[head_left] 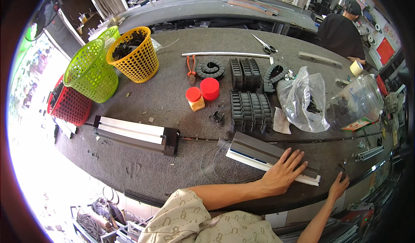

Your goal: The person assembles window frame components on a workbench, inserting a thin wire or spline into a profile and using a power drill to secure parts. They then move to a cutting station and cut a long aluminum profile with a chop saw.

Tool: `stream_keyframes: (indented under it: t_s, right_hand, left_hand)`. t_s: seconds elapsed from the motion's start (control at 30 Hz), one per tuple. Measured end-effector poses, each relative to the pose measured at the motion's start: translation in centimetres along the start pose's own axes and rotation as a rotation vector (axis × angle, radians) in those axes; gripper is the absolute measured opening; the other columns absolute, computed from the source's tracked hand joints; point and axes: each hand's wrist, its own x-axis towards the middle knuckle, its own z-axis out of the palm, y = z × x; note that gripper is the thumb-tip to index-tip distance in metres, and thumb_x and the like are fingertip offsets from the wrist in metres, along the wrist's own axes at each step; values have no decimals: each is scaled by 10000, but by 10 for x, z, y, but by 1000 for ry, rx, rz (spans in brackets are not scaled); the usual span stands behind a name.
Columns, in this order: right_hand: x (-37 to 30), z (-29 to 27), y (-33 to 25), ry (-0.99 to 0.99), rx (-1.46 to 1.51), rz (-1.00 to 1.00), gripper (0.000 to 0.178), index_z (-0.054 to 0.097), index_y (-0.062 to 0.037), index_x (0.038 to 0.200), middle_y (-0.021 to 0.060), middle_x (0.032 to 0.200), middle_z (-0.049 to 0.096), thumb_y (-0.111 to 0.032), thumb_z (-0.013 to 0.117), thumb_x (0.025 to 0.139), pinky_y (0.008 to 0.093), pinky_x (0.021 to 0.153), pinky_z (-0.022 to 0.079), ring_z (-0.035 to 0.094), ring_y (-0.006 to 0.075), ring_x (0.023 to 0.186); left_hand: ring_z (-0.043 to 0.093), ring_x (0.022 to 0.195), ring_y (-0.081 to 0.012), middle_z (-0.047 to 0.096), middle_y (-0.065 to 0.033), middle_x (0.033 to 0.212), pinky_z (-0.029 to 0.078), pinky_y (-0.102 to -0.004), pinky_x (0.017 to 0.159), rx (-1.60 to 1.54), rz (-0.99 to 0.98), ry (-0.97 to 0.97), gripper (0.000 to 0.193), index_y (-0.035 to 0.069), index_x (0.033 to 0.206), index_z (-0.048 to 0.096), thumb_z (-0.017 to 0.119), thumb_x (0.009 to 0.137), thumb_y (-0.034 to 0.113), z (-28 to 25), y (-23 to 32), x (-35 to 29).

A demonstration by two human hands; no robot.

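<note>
My left hand point(283, 172) lies with fingers spread across a grey and white slotted profile point(253, 151), which slants over the carpeted bench in front of me. To its right, near the bench edge, my right hand point(339, 186) has its fingertips drawn together at a small dark piece point(341, 168), too small to name. Left of centre rests a second profile point(132, 130), with a white top and a dark end piece. A thin clear line point(201, 167) loops on the bench between the two profiles.
Black cable chain pieces point(250, 111), red-lidded jars point(210, 89), pliers point(192, 70) and scissors point(264, 45) lie beyond my hands. A plastic bag point(304, 102) and a clear jar point(356, 104) stand right; perforated baskets point(93, 72) stand left. Another person point(341, 33) is at far right.
</note>
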Motion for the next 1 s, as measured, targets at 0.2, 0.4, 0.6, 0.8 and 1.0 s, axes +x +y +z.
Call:
stream_keyframes:
  t_s: [0.2, 0.4, 0.6, 0.8, 1.0]
  right_hand:
    - [0, 2, -2, 9, -26, 15, 721, 520, -151, 1596, 155, 1699, 444, -661, 486, 1088, 596, 1235, 341, 366, 362, 1594]
    - [-1, -3, -5, -23, -29, 34, 718, 519, -150, 1593, 154, 1705, 436, -662, 481, 1091, 609, 1235, 333, 349, 354, 1605]
    - [-7, -8, -13, -16, -37, 29, 723, 512, -151, 1597, 154, 1709, 427, -666, 478, 1091, 615, 1234, 330, 340, 357, 1609]
    - [-8, -10, -16, -35, -50, 43, 716, 500, -150, 1604, 157, 1711, 422, -657, 469, 1099, 624, 1233, 328, 328, 373, 1613]
    - [-9, -9, -16, -17, -66, 24, 710, 482, -144, 1615, 162, 1718, 410, -636, 477, 1104, 635, 1239, 314, 318, 380, 1618]
  left_hand:
    - [349, 1591, -424, 412, -278, 1667, 194, -604, 1327, 19, 3, -22, 740, 18, 1615, 461, 685, 942, 225, -1, 0, 1]
    - [354, 1588, -421, 410, -280, 1668, 198, -603, 1326, 12, 0, -24, 732, 21, 1607, 470, 691, 940, 227, -5, 1, 2]
    - [360, 1584, -421, 404, -285, 1669, 201, -599, 1326, 9, -2, -25, 752, 34, 1601, 479, 730, 921, 235, -7, 1, 2]
    - [359, 1585, -423, 401, -282, 1674, 202, -598, 1326, 0, -7, -40, 761, 43, 1608, 471, 746, 930, 251, -6, 1, 2]
    - [364, 1580, -424, 403, -279, 1673, 209, -597, 1322, 8, -4, -35, 771, 46, 1610, 469, 751, 926, 261, -7, 2, 2]
